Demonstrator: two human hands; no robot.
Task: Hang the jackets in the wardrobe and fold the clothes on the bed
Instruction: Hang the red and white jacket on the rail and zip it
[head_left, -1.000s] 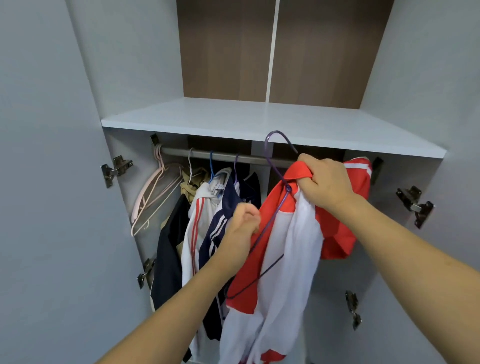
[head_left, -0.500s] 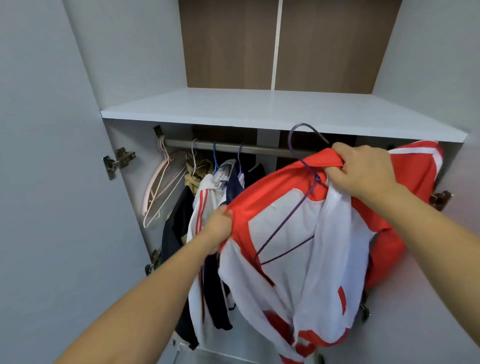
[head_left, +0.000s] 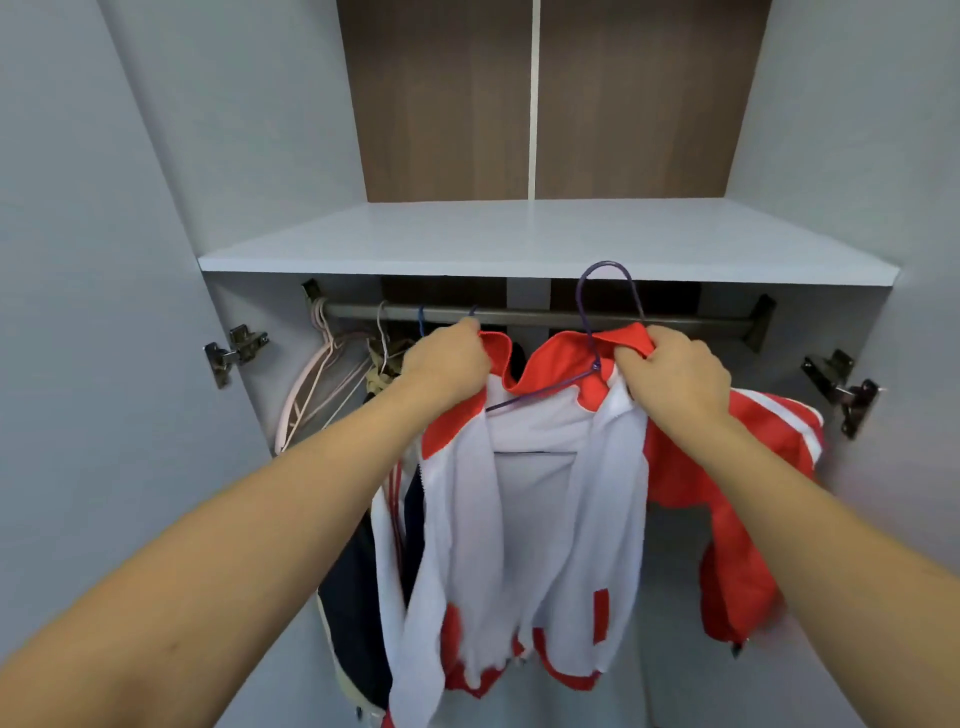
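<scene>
Jacket (head_left: 524, 519) collar apparently between curled fingers (head_left: 631, 358)

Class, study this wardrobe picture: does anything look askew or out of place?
Yes. The red-and-white jacket sits crookedly on the purple hanger: only one hanger arm shows inside it, and its right sleeve bunches sideways. The hook is not yet over the rail.

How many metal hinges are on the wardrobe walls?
2. One hinge is on the left wall, and another hinge is on the right wall. Any hinges lower down may be hidden behind the arms.
</scene>
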